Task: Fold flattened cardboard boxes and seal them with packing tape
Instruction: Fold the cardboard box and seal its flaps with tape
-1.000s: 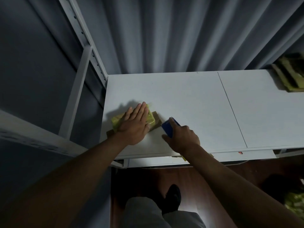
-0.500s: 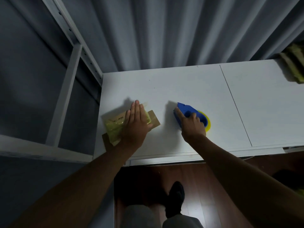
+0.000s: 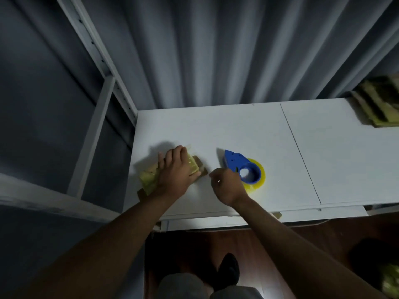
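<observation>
A small brown cardboard box [image 3: 149, 180], wrapped in yellowish tape, lies near the left end of the white table [image 3: 237, 130]. My left hand [image 3: 176, 171] lies on top of it, fingers bent over its far edge and thumb against its right side. A blue tape dispenser [image 3: 234, 160] with a yellow roll of tape [image 3: 259, 178] lies on the table to the right of the box. My right hand [image 3: 226, 187] hovers between box and dispenser, fingers loosely curled, holding nothing, its back just in front of the roll.
A stack of flattened, yellow-taped cardboard boxes [image 3: 377, 108] lies at the table's far right corner. A white metal rack upright [image 3: 101, 61] stands left of the table, and a grey curtain [image 3: 216, 50] hangs behind it. My shoe [image 3: 230, 270] is on the wooden floor below.
My right hand set the tape dispenser down to the right of the box, let go and drew back toward the box. My left hand went from lying flat on the box to bending its fingers round it.
</observation>
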